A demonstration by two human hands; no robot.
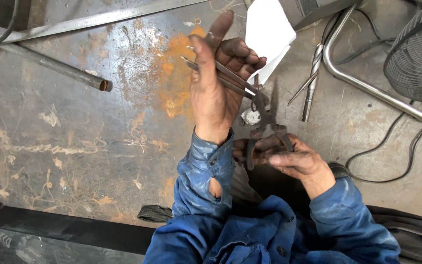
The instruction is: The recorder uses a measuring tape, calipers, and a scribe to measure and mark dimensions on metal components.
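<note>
Near the centre of the frame the person's left hand (216,93) is raised, its grip clenched around a bundle of thin metal rods (221,73) that slant from the upper middle down to the right. Just below and to the right, the right hand (296,159) grasps the handles of dark metal pliers (267,120), whose jaws point upward and meet the lower ends of the rods. Both sleeves are worn blue cloth, the left one torn at the cuff. The floor (74,127) beneath is scuffed grey, with an orange rust stain (177,73) behind the left hand; the whole left half of the frame offers open room. Its upper left edge is bounded by a rusty pipe (54,66) and a flat steel bar (103,19) lying diagonally. A white sheet of paper (267,32), folded and unmarked, lies at the upper middle. To the right a twisted drill bit (312,83), a bent chrome tube (362,83), black cables (406,146) and a wire fan guard (418,54) crowd the space. A dark beam (64,227) crosses the lower left.
</note>
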